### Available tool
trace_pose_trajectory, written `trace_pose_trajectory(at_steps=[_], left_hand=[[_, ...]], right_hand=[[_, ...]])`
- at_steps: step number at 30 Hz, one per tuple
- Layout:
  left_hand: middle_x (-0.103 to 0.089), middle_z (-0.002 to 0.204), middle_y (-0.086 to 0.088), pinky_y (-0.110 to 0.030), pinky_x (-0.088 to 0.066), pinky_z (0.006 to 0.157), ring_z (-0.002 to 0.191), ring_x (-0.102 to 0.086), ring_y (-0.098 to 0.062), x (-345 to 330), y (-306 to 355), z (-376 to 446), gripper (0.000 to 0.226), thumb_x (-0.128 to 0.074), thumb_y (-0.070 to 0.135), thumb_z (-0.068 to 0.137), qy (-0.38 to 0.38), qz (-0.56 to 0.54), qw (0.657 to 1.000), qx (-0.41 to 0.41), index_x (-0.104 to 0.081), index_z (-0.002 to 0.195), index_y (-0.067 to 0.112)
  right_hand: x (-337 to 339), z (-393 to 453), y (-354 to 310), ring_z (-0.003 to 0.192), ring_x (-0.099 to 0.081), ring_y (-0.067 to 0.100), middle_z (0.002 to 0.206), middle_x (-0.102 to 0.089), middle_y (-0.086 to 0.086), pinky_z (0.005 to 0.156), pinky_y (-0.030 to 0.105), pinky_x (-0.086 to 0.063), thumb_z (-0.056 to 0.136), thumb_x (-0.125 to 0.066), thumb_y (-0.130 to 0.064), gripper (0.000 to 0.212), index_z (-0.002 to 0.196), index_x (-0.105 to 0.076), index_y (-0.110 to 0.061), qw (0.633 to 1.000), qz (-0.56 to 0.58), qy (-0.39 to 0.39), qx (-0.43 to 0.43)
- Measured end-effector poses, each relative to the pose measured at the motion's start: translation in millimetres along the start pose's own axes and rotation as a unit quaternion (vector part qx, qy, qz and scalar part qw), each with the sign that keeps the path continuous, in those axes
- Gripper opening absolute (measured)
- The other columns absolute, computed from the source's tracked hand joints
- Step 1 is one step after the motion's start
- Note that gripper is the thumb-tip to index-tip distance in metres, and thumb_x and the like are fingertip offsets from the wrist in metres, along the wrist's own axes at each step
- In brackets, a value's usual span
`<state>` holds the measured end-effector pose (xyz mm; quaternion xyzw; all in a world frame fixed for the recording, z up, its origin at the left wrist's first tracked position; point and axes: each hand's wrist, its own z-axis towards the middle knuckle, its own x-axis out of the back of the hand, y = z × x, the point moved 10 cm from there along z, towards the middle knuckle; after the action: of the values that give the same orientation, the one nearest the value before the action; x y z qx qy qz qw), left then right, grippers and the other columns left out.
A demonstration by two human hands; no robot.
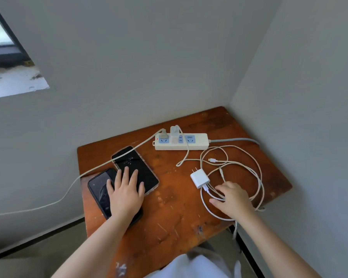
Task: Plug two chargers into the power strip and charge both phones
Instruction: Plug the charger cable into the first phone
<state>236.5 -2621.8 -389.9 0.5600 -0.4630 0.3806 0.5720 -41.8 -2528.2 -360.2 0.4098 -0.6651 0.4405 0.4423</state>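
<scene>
I see the white power strip [181, 141] lying at the far side of the worn wooden surface [169, 207], close to the wall. One white charger [174, 131] is already seated in its middle section, and its thin cable [186, 155] drops over the strip's front edge and curls onto the wood. A second plug [163, 135] sits in the leftmost socket; its cable [72, 182] runs left across the phones and off the surface's edge. The strip's own grey cord [235, 139] leaves to the right.

The other charger [199, 178], a white cube with its two prongs pointing up and away from me, lies unplugged on the surface, well in front of the strip. Loose loops of white cable [257, 177] spread out from it to the right, with a free connector [212, 160] resting inside the loops.

My right hand [232, 199] lies over the cables just beside that charger. Its fingers [219, 190] are loosely spread and curled down onto the cords; I cannot tell whether they actually pinch anything.

Two dark phones sit at the left. The farther phone [137, 167] shows a lit lock screen; the nearer phone [100, 192] lies partly under my left hand [127, 194], whose fingers [126, 173] are flat and splayed across both, pressing rather than gripping.
</scene>
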Motion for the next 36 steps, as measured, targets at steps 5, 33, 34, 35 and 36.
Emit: trace_pose_trajectory(at_steps=[5, 33, 34, 35, 36], left_hand=[[-0.017, 0.153, -0.006, -0.048, 0.005, 0.112, 0.141, -0.003, -0.024, -1, 0, 1, 0.048, -0.028, 0.041, 0.094, -0.002, 0.005, 1.0, -0.002, -0.022, 0.139, 0.025], [-0.019, 0.152, -0.006, -0.045, 0.008, 0.112, 0.141, -0.004, -0.021, 1, 1, -1, 0.048, -0.04, 0.04, 0.092, -0.04, -0.073, 0.996, -0.025, -0.031, 0.136, 0.023], [-0.019, 0.152, -0.005, -0.045, 0.008, 0.112, 0.141, -0.004, -0.021, 2, 1, 0, 0.047, -0.042, 0.039, 0.092, -0.047, -0.093, 0.994, -0.034, -0.033, 0.135, 0.023], [-0.019, 0.152, -0.005, -0.045, 0.009, 0.111, 0.141, -0.004, -0.02, 4, 1, 1, 0.046, -0.044, 0.037, 0.092, -0.062, -0.107, 0.991, -0.048, -0.034, 0.134, 0.023], [-0.018, 0.152, -0.004, -0.045, 0.009, 0.111, 0.141, -0.003, -0.02, 4, 2, 2, 0.046, -0.045, 0.035, 0.091, -0.085, -0.113, 0.988, -0.065, -0.034, 0.134, 0.023]], right_hand=[[6, -15, 25, 0.115, -0.05, 0.026, 0.124, -0.055, 0.014, 0.092, 0.033, -0.046, 0.081, -0.069, -0.032, 0.047, 0.118, -0.06, -0.005, 0.995, 0.058, 0.069, -0.053], [13, -42, -75, 0.062, -0.048, -0.004, 0.065, -0.05, -0.02, 0.054, 0.005, -0.036, 0.09, -0.055, -0.013, 0.016, 0.09, -0.071, -0.01, 0.964, 0.129, -0.148, 0.181], [15, -41, -82, 0.064, -0.051, -0.005, 0.068, -0.056, -0.017, 0.055, 0.004, -0.039, 0.09, -0.055, -0.011, 0.017, 0.095, -0.072, -0.01, 0.962, 0.157, -0.134, 0.18], [16, -38, -88, 0.068, -0.056, -0.001, 0.073, -0.063, -0.008, 0.057, 0.004, -0.042, 0.091, -0.054, -0.01, 0.018, 0.098, -0.071, -0.008, 0.963, 0.166, -0.12, 0.177], [14, -33, -94, 0.073, -0.06, 0.007, 0.08, -0.068, 0.002, 0.06, 0.006, -0.044, 0.092, -0.053, -0.01, 0.019, 0.101, -0.069, -0.006, 0.965, 0.166, -0.106, 0.172]])
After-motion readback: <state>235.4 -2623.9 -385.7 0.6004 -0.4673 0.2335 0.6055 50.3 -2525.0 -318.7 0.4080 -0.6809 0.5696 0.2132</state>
